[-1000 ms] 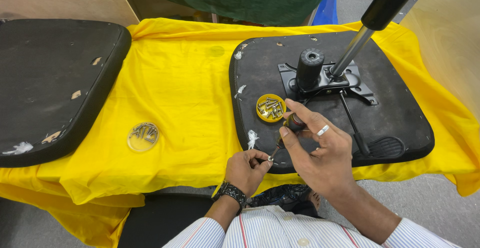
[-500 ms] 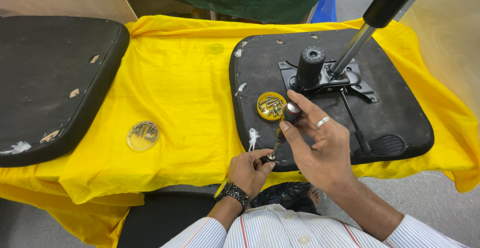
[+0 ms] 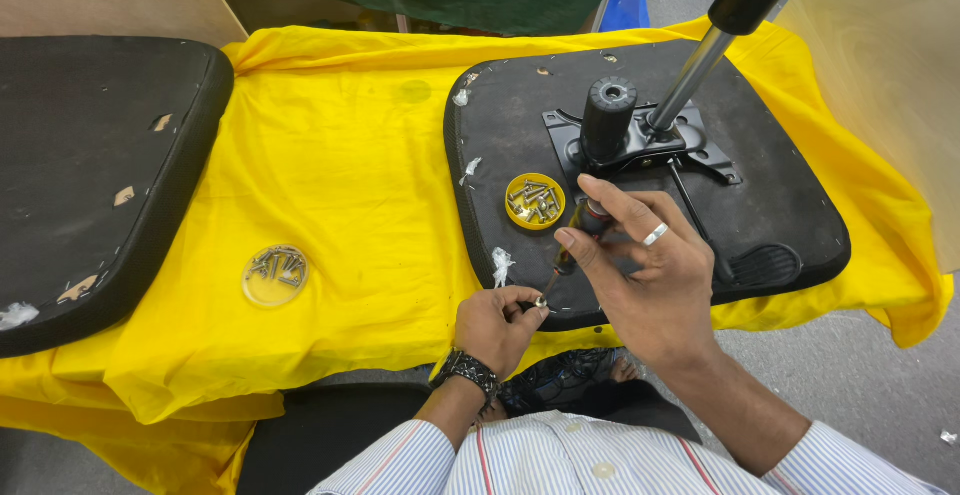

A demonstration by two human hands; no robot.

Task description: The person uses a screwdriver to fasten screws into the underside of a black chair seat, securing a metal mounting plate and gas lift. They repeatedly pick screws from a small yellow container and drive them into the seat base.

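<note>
A screw point(image 3: 541, 302), seemingly, is pinched in the left hand point(image 3: 497, 326) at the seat's point(image 3: 780, 205) near edge while a screwdriver point(image 3: 572, 244) is gripped by the right hand point(image 3: 655, 280), so tip alignment is needed.

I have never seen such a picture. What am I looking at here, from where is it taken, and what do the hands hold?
The picture comes from a camera on a person's head, looking down at their own bare hands. A yellow cloth covers the table. On it lies an upturned black chair seat with a metal mechanism, and a second black cushion. The right hand holds a screwdriver; the left hand pinches a small screw at its tip. A small yellow dish of screws and a clear round lid lie nearby.
</note>
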